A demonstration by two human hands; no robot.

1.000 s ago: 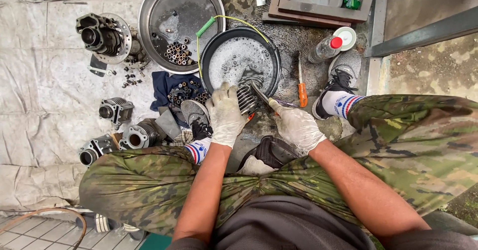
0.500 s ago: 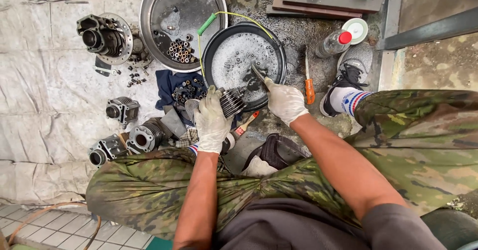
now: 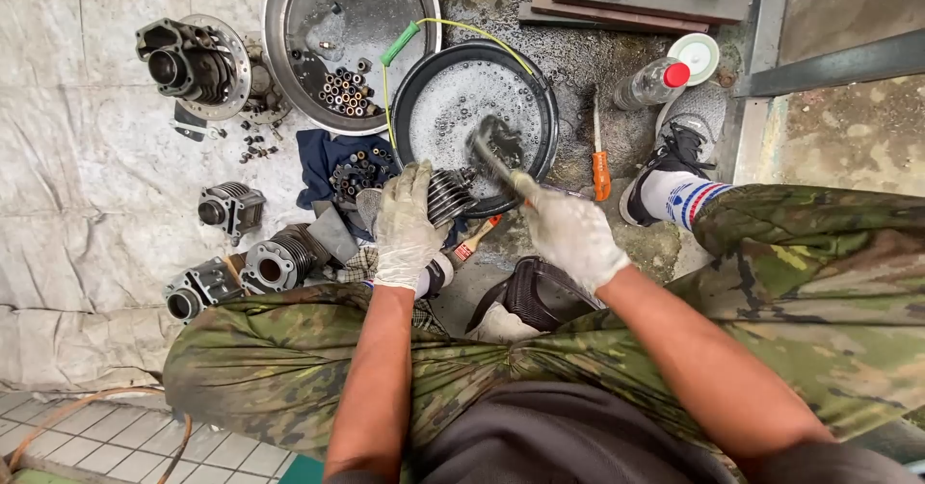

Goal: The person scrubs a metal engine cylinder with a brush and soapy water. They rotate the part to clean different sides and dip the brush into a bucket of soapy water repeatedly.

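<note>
My left hand, in a dirty white glove, grips a finned metal engine cylinder at the near rim of a black basin of soapy liquid. My right hand, also gloved, holds a brush whose bristled head reaches over the foamy liquid, just right of the cylinder. I sit low, with camouflage trousers on both knees and a black pouch between my legs.
A large steel pan holds several small bushes. Engine cylinders and a crankcase part lie on the grey tarp at left. An orange-handled screwdriver, a plastic bottle, a blue rag and my shoe surround the basin.
My left hand and the cylinder have shifted left to the basin's near edge. My right hand has pulled back and swung the brush head out over the liquid.
</note>
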